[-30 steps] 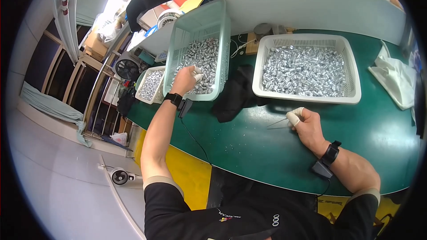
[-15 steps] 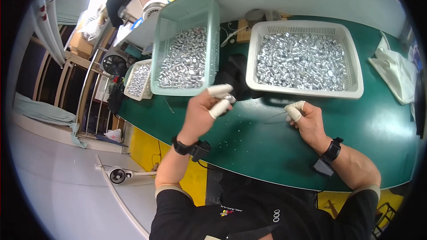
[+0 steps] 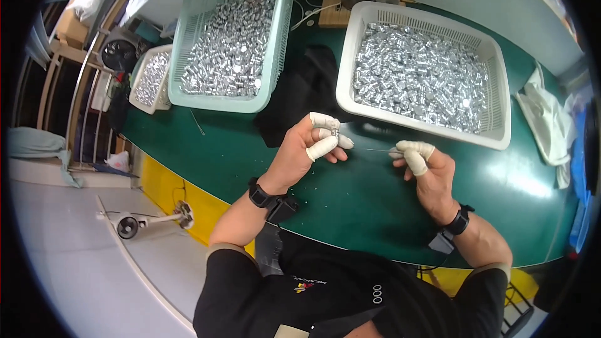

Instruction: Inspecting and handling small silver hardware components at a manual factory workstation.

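Observation:
Pale finger cots cover several fingertips on both hands. My left hand pinches a small shiny metal cylinder between thumb and fingers, above the green table. My right hand is closed on a thin needle-like metal rod, which points left toward the cylinder. Whether its tip touches the cylinder I cannot tell. Beyond my hands stand a white basket and, to the left, a pale green basket, both holding heaps of similar metal cylinders.
A smaller white basket of metal parts stands at the far left. Black cloth lies between the two large baskets. At the right is a white cloth. Small pale crumbs dot the table, and a wooden block sits at the back.
My left hand has brought the metal cylinder rightward, closer to the rod in my right hand. The cylinder has turned more upright. The whole view has shifted, with the baskets higher in it.

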